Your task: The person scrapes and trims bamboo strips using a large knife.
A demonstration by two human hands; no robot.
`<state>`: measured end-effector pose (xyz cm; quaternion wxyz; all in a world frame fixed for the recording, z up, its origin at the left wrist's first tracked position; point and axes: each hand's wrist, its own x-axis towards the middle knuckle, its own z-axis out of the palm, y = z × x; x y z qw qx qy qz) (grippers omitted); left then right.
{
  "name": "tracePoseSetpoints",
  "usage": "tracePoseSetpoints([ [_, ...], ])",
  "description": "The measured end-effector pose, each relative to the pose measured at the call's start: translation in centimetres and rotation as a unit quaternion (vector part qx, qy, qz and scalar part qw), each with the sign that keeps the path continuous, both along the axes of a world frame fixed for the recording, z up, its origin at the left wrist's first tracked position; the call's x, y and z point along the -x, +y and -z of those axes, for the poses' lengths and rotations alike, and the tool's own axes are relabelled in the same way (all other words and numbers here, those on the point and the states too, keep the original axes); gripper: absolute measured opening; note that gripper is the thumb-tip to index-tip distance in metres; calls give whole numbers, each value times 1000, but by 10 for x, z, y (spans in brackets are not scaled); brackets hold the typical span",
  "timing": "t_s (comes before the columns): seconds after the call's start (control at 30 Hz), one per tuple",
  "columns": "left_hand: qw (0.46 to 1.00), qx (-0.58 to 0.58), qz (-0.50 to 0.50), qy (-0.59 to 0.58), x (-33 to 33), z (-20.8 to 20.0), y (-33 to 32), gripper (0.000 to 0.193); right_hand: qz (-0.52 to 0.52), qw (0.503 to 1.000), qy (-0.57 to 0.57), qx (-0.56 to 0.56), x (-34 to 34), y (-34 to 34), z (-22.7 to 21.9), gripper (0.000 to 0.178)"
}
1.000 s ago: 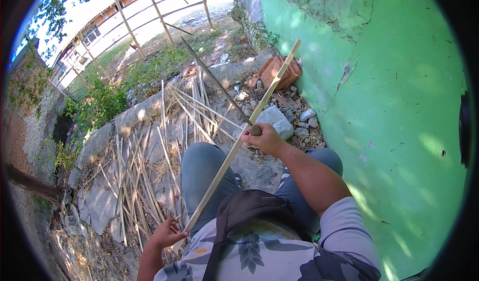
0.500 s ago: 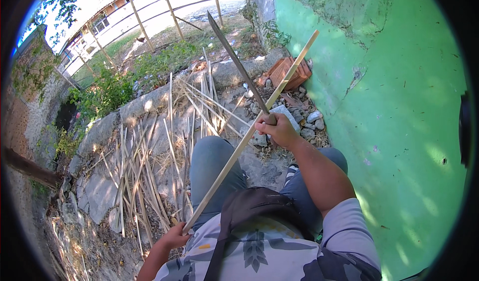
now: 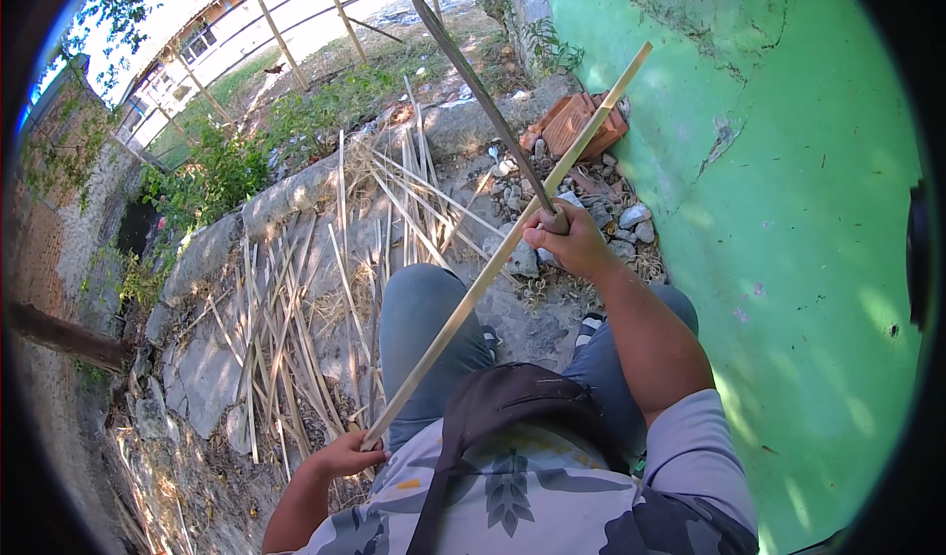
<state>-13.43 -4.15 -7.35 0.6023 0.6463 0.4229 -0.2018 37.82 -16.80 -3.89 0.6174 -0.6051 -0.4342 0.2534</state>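
A long pale bamboo strip (image 3: 463, 309) slants across my lap from lower left to upper right. Its lower end is gripped in my left hand (image 3: 345, 455), beside my hip. My right hand (image 3: 576, 240) is closed round the brown handle of a machete (image 3: 480, 92), whose long dark blade points up and away to the left. Near the handle the blade crosses the strip; whether the edge bites into the wood I cannot tell. The strip's far end rises past the right hand, in front of the green wall.
Many loose bamboo strips (image 3: 286, 348) lie on the ground to the left and ahead. Broken stones (image 3: 631, 222) and stacked orange roof tiles (image 3: 576, 127) sit by the green wall (image 3: 788, 260) at right. A low stone ledge (image 3: 305, 195) runs across the front.
The strip's far end and the right hand with the machete have shifted slightly to the right. The right hand sits a little higher along the strip; the view has also tilted a little.
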Motion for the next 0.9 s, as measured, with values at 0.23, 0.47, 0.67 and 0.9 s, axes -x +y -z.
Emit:
tracePoseSetpoints([
  [0.23, 980, 117, -84, -139, -50, -32, 7, 37, 149, 958, -204, 137, -14, -9, -16, 30],
  [0.47, 943, 142, -185, -237, -176, -51, 5, 35, 47, 924, -363, 113, 17, 0, -3, 21],
  [0.67, 927, 147, -192, -287, -232, -50, -14, 34, -24, 891, -439, 114, 43, 2, -2, 20],
  [0.9, 925, 241, -114, -270, -238, -49, -19, 37, 11, 901, -385, 199, 14, 3, -2, 17],
])
